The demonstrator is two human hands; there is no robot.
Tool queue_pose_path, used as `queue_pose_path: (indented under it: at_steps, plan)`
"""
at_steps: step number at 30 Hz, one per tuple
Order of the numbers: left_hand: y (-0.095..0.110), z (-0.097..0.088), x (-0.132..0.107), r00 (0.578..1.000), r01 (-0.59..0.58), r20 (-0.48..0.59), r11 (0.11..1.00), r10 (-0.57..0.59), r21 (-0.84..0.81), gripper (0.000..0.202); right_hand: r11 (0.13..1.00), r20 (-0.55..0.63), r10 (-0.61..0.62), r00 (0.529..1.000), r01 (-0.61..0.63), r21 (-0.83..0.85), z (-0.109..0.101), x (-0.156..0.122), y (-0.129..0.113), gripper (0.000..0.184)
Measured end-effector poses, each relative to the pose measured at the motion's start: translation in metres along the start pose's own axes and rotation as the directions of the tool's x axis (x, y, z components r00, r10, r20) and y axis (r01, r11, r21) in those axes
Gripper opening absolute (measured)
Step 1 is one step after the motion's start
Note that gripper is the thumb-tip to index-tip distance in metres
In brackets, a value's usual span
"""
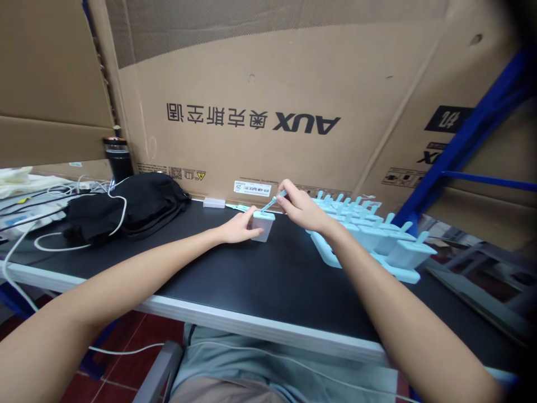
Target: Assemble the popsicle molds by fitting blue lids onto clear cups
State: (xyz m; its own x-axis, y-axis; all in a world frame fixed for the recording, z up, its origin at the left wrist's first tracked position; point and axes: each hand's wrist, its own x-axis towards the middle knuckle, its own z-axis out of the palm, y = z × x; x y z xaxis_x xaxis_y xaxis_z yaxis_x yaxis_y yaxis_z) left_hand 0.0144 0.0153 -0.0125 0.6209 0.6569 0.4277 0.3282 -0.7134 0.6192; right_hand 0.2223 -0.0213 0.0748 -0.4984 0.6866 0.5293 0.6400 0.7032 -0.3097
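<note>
On the black tabletop stands a small ice pop mould (262, 230), a translucent cup with a light blue top. My left hand (239, 226) grips it from the left side, thumb and fingers around it. My right hand (301, 208) pinches a light blue ice pop stick (269, 204), held slanted. The stick's lower end is at the mould's top; I cannot tell whether it is inside a slot. More light blue sticks (239, 207) appear to lie just behind my left hand, partly hidden by it.
A light blue rack (406, 274) holding several moulds with upright sticks stands on the right, partly behind my right forearm. A black bag (126, 207), white cables and a dark bottle (118, 159) are at left. A small whitish block (213, 202) lies near the large cardboard (235, 73) behind the table.
</note>
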Motion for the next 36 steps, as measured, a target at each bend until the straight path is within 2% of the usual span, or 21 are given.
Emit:
queue_pose_path:
  at_steps: [4,7,9,13,16,19,21,24,27,29,31,33,36]
  plan:
    - [-0.001,0.001,-0.001,1.000,0.003,0.029,0.999,-0.002,-0.043,0.039,0.999,0.019,-0.016,1.000,0.017,-0.036,-0.001,-0.002,0.000,0.008]
    - [-0.003,0.001,-0.001,0.999,-0.023,0.029,0.998,0.025,-0.056,0.039,0.995,0.076,-0.030,0.997,0.037,-0.094,0.008,-0.004,0.003,0.005]
    - [-0.004,0.002,0.000,0.998,-0.044,0.035,0.997,0.046,-0.059,0.039,0.986,0.100,-0.039,0.994,0.054,-0.156,0.015,-0.005,0.002,0.012]
    - [-0.005,0.003,0.002,0.996,-0.067,0.051,0.997,0.069,-0.041,0.039,0.940,0.009,-0.049,0.999,0.049,-0.337,0.022,-0.005,-0.007,0.028]
    - [-0.003,0.003,0.002,0.995,-0.070,0.066,0.998,0.070,0.002,0.034,0.903,-0.040,-0.007,0.999,-0.011,-0.430,0.020,-0.006,-0.020,0.029]
    - [0.000,0.002,0.001,0.997,-0.067,0.035,0.998,0.067,0.015,0.031,0.850,-0.037,0.082,0.996,-0.089,-0.520,0.024,-0.008,-0.032,0.028]
    - [0.001,0.001,0.001,0.997,-0.075,-0.020,0.997,0.075,0.002,0.028,0.821,-0.041,0.094,0.995,-0.101,-0.562,0.032,-0.009,-0.037,0.032]
    - [0.001,0.000,0.001,0.989,-0.071,-0.128,0.997,0.072,0.016,0.016,0.801,-0.053,0.078,0.996,-0.094,-0.591,0.048,-0.010,-0.039,0.035]
    - [0.002,0.001,0.001,0.988,-0.066,-0.141,0.998,0.068,0.023,0.009,0.802,-0.070,0.158,0.985,-0.169,-0.573,0.056,-0.008,-0.039,0.034]
    - [0.004,0.001,0.000,0.993,-0.074,-0.097,0.995,0.068,-0.067,0.015,0.817,-0.064,0.214,0.975,-0.214,-0.535,0.049,-0.007,-0.037,0.031]
    - [0.007,0.001,-0.001,0.998,-0.061,-0.042,0.980,0.054,-0.188,0.027,0.838,-0.095,0.202,0.975,-0.222,-0.499,0.031,-0.011,-0.034,0.027]
    - [0.009,0.001,-0.001,0.999,-0.026,0.011,0.971,0.030,-0.239,0.033,0.848,-0.197,0.123,0.973,-0.206,-0.489,0.004,-0.025,-0.028,0.024]
    - [0.009,0.001,-0.001,0.998,0.001,0.066,0.984,0.011,-0.179,0.032,0.821,-0.370,0.022,0.929,-0.228,-0.523,-0.042,-0.062,-0.012,0.023]
